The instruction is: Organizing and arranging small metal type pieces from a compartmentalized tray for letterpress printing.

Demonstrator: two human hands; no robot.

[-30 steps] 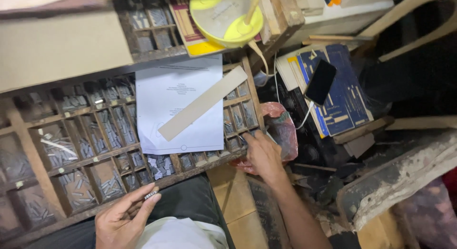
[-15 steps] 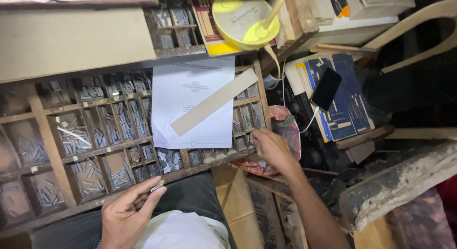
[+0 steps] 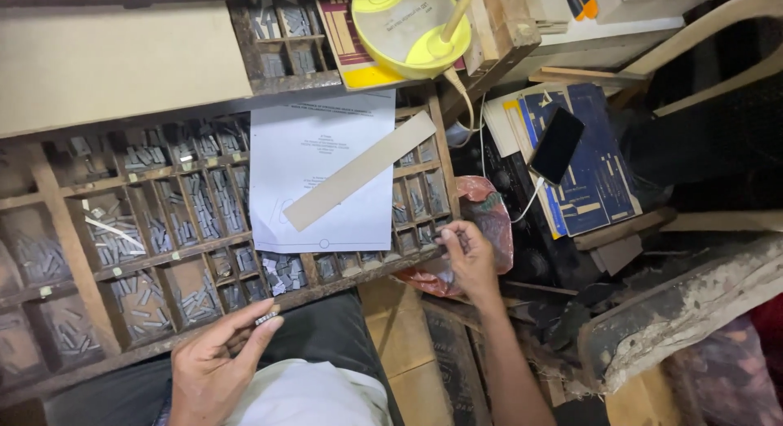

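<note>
The left hand [image 3: 214,362] pinches a short row of small metal type pieces [image 3: 267,317] between thumb and fingertips, near the lap. The right hand [image 3: 466,253], fingers curled together, picks at the compartments at the near right corner of the wooden type case [image 3: 73,255]. Keeping the row level would likely stop pieces slipping. Beyond the hands, a white sheet [image 3: 322,161] and cardboard strip [image 3: 359,171] lie on the case; right, a cluttered bench with a phone [image 3: 556,145].
</note>
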